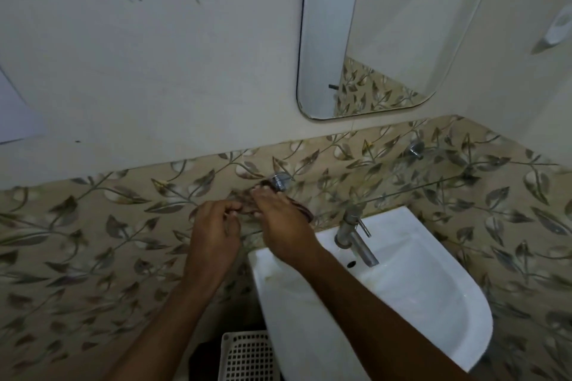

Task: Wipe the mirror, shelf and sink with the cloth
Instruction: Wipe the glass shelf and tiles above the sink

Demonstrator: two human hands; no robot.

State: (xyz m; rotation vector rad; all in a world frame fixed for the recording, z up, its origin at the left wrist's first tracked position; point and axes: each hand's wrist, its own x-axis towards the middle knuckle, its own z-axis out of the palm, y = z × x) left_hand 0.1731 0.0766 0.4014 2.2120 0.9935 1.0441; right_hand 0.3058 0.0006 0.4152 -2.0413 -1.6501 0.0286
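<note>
Nearest, below both forearms: white perforated basket on floor, white sink to the right of the right arm, basin looking damp, some yellowish marks at the rim, steel tap just right of the right hand. Left hand fingers curled, pinching an edge of the cloth. Right hand lying over the cloth, fingers mostly straight, pressing it down; firm grip or not, cannot tell. Cloth dark brownish, bunched between and beyond the two hands, resting on the clear glass shelf at its left end, just below a chrome shelf bracket. Shelf running off to the right of the hands, hard to see against leaf-pattern tiles. Farthest, up and right of the hands: mirror, no obvious smears, wiped or not unclear. Judged stage: shelf wipe in hand, at its left end. Sink likely left to do; mirror status unknown.
</note>
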